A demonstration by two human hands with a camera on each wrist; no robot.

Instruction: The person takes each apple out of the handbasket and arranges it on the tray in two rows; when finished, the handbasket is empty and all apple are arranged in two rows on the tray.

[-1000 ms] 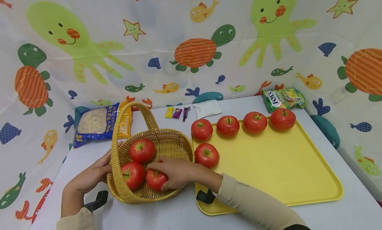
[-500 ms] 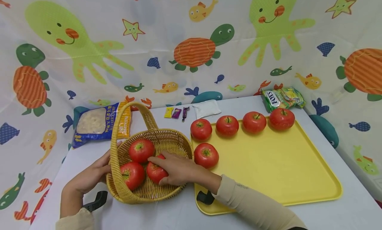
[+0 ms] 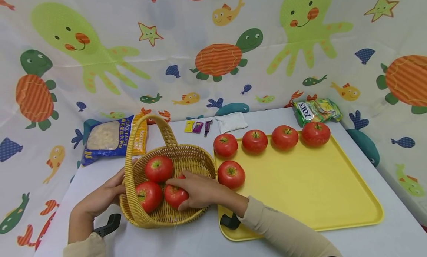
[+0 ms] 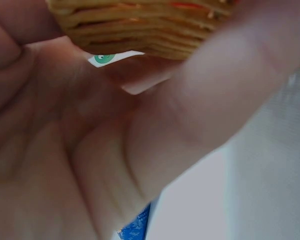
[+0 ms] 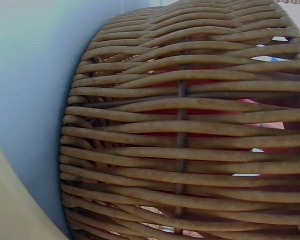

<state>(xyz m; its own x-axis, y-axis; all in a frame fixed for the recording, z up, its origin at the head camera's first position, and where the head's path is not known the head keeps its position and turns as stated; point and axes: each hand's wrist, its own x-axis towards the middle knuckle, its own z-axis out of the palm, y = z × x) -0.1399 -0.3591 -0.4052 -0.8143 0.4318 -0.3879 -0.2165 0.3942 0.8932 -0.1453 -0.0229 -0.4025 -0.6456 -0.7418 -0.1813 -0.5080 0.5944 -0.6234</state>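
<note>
In the head view, my right hand (image 3: pixel 200 192) reaches over the rim of a wicker basket (image 3: pixel 191 160) and grips a red apple (image 3: pixel 173 196) inside it, fingers over the top and thumb at the near side. Two more apples lie in the basket, one at the back (image 3: pixel 159 168) and one by the handle (image 3: pixel 149 196). My left hand (image 3: pixel 100 197) holds the basket's left side; part of it is hidden behind the wall. The left wrist view shows thumb and fingers around the woven wall (image 4: pixel 140 30). Red shows through the weave (image 5: pixel 190 150) in the right wrist view.
A yellow tray (image 3: pixel 300 190) right of the basket carries several red apples along its back and left edges. Behind stand a pasta bag (image 3: pixel 110 136), small wrapped candies (image 3: pixel 198 127), a white packet (image 3: pixel 231 122) and a green Fox's bag (image 3: pixel 317 110).
My right hand's fingers have shifted slightly on the apple, which has turned or moved a little in the basket. The left hand and basket keep their place.
</note>
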